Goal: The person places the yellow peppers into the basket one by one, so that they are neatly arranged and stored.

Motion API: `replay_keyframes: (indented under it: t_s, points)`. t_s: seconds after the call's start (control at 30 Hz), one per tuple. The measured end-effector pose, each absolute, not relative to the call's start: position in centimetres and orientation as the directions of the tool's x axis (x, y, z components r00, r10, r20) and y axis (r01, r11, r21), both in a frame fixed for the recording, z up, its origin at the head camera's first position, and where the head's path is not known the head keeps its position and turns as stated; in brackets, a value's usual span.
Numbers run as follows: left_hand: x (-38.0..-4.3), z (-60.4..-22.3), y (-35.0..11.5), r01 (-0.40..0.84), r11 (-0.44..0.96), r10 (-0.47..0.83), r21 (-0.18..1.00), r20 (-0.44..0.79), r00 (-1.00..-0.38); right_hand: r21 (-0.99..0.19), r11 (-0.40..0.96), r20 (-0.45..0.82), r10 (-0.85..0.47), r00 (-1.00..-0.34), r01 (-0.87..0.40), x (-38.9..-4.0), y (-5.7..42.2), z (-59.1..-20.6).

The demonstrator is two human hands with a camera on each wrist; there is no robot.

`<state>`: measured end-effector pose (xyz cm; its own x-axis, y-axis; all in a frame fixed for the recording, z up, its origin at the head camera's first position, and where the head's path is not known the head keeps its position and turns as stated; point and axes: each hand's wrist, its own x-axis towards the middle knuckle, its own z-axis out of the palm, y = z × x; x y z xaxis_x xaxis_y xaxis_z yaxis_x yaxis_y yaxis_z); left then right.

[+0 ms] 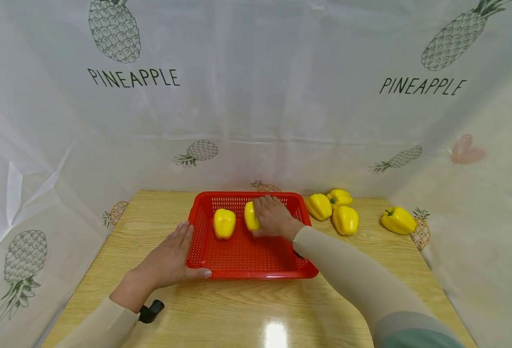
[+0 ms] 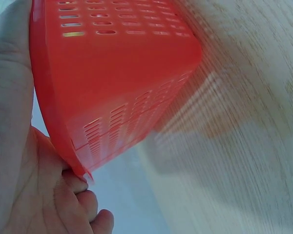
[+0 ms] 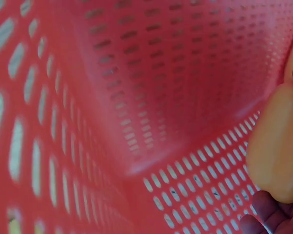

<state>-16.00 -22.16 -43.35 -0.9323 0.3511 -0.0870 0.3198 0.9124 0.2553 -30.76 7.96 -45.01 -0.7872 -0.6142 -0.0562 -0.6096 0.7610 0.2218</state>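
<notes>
A red plastic basket (image 1: 256, 276) with slotted walls stands on the table. My left hand (image 1: 166, 256) rests against its left side with fairly straight fingers, the thumb along the near rim; the left wrist view shows that hand (image 2: 46, 190) touching the rim from outside. Inside the basket my right hand (image 1: 275, 216) grips a yellow bell pepper (image 1: 250, 216), partly covered by the hand. The right wrist view shows fingertips on this pepper (image 3: 277, 146). Another yellow bell pepper (image 1: 224, 224) sits to its left in the basket.
Right of the basket, three yellow bell peppers (image 1: 345, 220) lie clustered on the wooden table (image 1: 221, 314). One more bell pepper (image 1: 398, 221) lies farther right, near the table's edge. A pineapple-printed white sheet (image 1: 256, 106) hangs behind and at both sides.
</notes>
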Motion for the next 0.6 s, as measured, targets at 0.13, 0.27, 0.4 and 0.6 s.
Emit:
replay_keyframes:
  t_s: [0.13,0.27,0.4,0.6]
  points:
    - [-16.0,-43.5,-22.2,0.318,0.914,0.350,0.253,-0.092,-0.932,0.211,0.770,-0.062,-0.605,-0.794,-0.603,-30.7,7.9,-45.9]
    - [-16.1,-43.5,-22.2,0.317,0.914,0.348,0.252,-0.089,-0.933,0.199,0.767,-0.048,-0.614,-0.788,-0.610,-30.6,7.9,-46.7]
    - [-16.1,-43.5,-22.1,0.318,0.911,0.349,0.261,-0.083,-0.933,0.205,0.760,-0.037,-0.624,-0.780,-0.617,-30.6,7.8,-47.3]
    - [-16.1,-43.6,-22.2,0.313,0.913,0.344,0.262,-0.081,-0.936,0.223,0.764,-0.047,-0.612,-0.789,-0.606,-30.5,7.6,-47.7]
